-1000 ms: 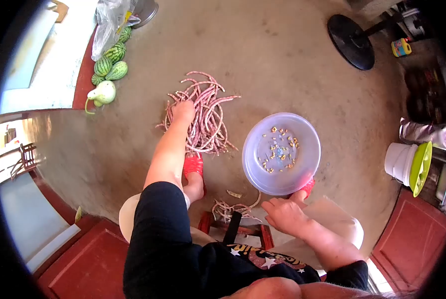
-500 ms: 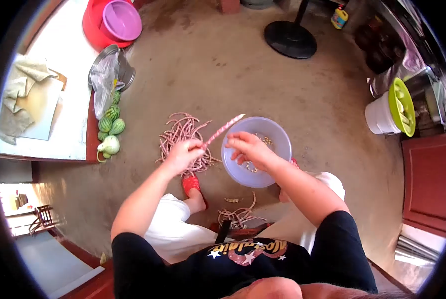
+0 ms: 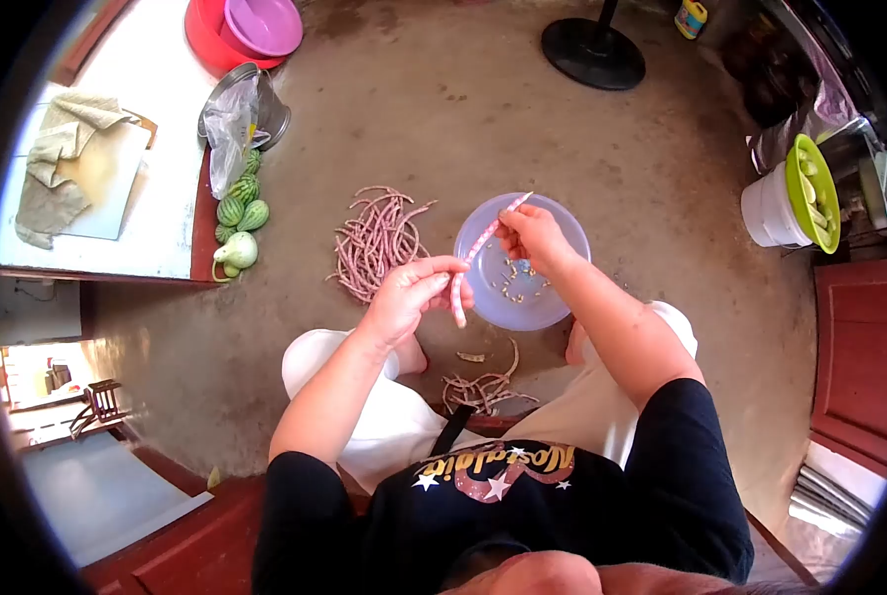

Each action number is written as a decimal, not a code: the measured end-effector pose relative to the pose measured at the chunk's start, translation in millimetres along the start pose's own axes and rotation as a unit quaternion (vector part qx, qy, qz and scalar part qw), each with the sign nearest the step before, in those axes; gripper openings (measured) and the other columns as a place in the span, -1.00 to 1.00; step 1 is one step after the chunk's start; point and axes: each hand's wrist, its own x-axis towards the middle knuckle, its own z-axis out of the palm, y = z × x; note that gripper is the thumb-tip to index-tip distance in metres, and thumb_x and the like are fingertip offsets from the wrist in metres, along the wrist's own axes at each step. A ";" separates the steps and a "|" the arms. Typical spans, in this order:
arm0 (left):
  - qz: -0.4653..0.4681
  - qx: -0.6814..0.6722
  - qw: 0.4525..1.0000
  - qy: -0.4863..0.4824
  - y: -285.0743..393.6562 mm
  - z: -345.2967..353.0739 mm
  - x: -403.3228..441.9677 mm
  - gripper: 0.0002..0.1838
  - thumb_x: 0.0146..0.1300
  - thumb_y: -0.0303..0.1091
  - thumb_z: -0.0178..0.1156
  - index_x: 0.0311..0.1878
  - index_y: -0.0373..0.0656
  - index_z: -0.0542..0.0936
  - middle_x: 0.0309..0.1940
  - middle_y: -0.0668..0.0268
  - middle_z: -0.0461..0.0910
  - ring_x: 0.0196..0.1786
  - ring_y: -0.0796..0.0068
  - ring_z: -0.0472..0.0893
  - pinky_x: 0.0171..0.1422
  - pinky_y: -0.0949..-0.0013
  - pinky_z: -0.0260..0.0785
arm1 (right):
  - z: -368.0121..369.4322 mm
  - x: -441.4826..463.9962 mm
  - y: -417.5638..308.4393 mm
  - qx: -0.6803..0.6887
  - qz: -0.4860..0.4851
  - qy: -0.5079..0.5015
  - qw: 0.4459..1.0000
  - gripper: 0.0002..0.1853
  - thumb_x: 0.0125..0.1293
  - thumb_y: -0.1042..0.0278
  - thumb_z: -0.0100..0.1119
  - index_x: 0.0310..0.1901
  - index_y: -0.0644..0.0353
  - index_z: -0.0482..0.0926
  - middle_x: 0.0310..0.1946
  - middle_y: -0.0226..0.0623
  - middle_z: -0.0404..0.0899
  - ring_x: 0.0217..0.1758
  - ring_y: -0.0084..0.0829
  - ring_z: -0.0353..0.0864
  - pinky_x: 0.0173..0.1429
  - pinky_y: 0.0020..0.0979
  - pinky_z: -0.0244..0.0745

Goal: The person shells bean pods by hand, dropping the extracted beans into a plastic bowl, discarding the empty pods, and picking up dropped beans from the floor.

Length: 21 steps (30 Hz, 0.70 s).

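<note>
A long pink-and-white bean pod [image 3: 483,239] is stretched between my two hands, slanting up to the right. My left hand [image 3: 419,296] pinches its lower part, and the pod's end hangs below the fingers. Near the upper tip, my right hand [image 3: 540,236] grips the same pod over the basin. Beneath sits a pale purple plastic basin [image 3: 483,315] with small light beans [image 3: 514,288] scattered on its bottom. A pile of purplish-red bean pods [image 3: 379,243] lies on the floor left of the basin. Several emptier-looking pods [image 3: 483,390] lie between my legs.
At left stands a white-topped counter [image 3: 146,253] with a cloth [image 3: 55,203] and board. Small watermelons [image 3: 230,210] and a pale gourd [image 3: 237,251] line its edge. A black round stand base [image 3: 592,55] is ahead; a white bucket [image 3: 769,213] with a green colander [image 3: 828,203] stands right.
My right hand has moved up and taken hold of the pod's upper part. My left hand has shifted right and lower beside the basin. The view has tilted slightly.
</note>
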 end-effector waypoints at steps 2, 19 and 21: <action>0.063 0.029 0.998 0.008 -6.7 -0.3 10.2 -0.75 0.24 -0.53 -0.01 0.00 -0.23 0.43 -0.34 0.24 0.56 -0.27 0.44 0.58 -0.27 0.46 0.47 | 2.5 -3.4 0.2 -0.140 0.010 -0.008 0.990 -0.77 0.18 0.23 0.05 -0.46 0.23 0.47 -0.62 -0.36 0.49 -0.60 -0.54 0.47 -0.55 -0.48 0.36; 0.150 0.486 0.840 0.187 -26.8 -7.3 58.5 -0.82 0.09 -0.48 0.19 -0.21 -0.21 0.50 -0.61 0.39 0.49 -0.59 0.63 0.39 -0.48 0.53 0.27 | 16.3 -24.4 -27.7 -0.089 -0.103 -0.128 0.982 -0.82 0.19 0.27 0.14 -0.35 0.22 0.53 -0.53 -0.47 0.50 -0.51 -0.70 0.42 -0.48 -0.62 0.30; 0.214 0.478 0.827 0.203 -24.2 -4.3 60.1 -0.82 0.07 -0.46 0.20 -0.22 -0.19 0.50 -0.57 0.32 0.52 -0.55 0.52 0.47 -0.44 0.47 0.32 | 15.3 -27.4 -30.4 -0.091 -0.108 -0.129 0.981 -0.82 0.19 0.28 0.15 -0.35 0.22 0.53 -0.53 -0.47 0.50 -0.51 -0.70 0.42 -0.47 -0.62 0.30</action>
